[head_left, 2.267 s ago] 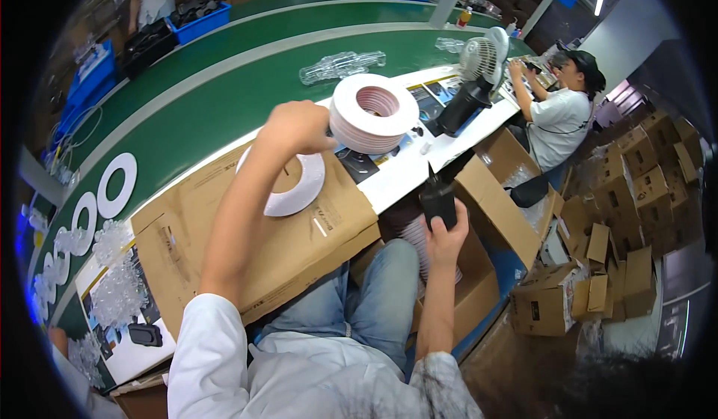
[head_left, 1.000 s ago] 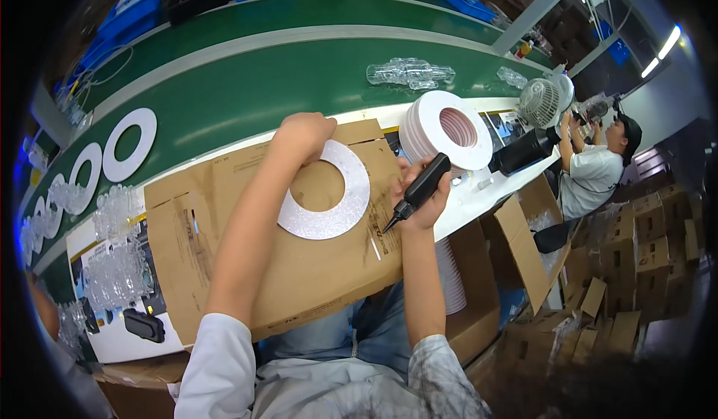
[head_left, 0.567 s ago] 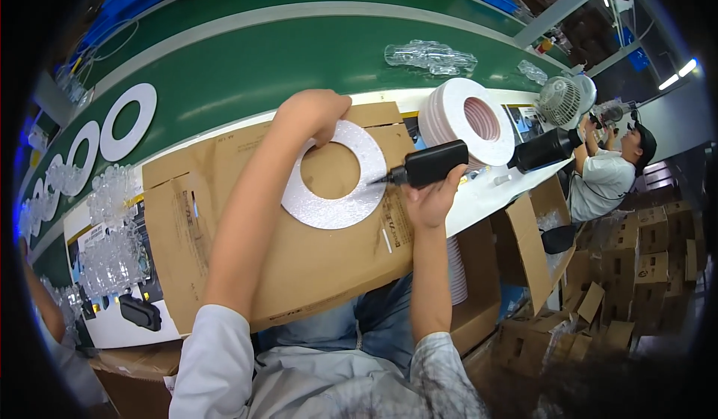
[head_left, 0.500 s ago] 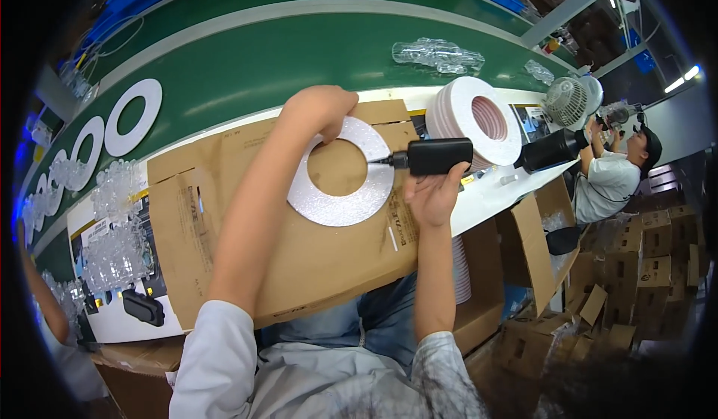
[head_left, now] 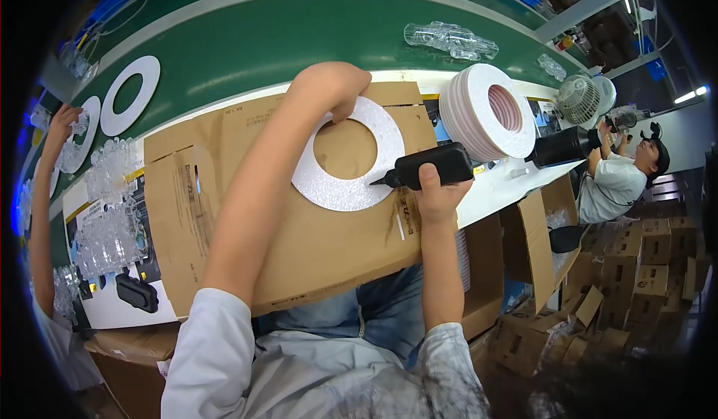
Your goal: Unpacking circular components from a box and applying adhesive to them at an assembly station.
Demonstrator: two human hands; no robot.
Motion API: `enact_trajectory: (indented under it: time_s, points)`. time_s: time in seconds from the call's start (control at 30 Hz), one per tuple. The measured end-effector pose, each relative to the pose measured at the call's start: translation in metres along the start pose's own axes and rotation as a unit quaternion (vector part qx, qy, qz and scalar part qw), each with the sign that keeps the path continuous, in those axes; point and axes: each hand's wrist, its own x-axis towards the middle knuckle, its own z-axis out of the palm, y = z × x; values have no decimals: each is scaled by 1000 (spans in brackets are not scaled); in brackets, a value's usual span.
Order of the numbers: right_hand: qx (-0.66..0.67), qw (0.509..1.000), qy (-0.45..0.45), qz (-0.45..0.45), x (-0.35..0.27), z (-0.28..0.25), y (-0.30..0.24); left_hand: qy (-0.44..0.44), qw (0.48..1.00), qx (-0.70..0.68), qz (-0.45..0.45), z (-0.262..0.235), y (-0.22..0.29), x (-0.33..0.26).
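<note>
Foam ring (head_left: pixel 348 166) flat on cardboard sheet (head_left: pixel 299 232). Left hand (head_left: pixel 333 86) on ring's far edge. Right hand (head_left: pixel 437 194) at ring's right, bottle (head_left: pixel 430 168) nozzle touching ring. Ring stack (head_left: pixel 486 120) right of cardboard. Conveyor belt (head_left: pixel 262 37) behind.

Left arm extends forward, bare forearm, left hand (head_left: pixel 329 88) bent at the wrist with fingers curled downward. Right hand (head_left: pixel 440 194) sits nearer, fingers wrapped closed, thumb on top, forearm upright.
</note>
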Motion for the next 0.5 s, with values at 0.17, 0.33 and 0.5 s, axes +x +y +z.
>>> enact_trajectory:
  time_s: [0.17, 0.33, 0.5]
  points:
    - [-45, 998, -17, -28, 4, 7, -10, -16, 1000, -1, 4, 0, 0, 4]
    - [-64, 997, -31, -32, 7, 10, -18, -17, 1000, 6, 5, -2, 2, 1]
    - [-76, 996, -31, -29, 7, 9, -17, -17, 1000, 11, 1, -3, 5, -1]
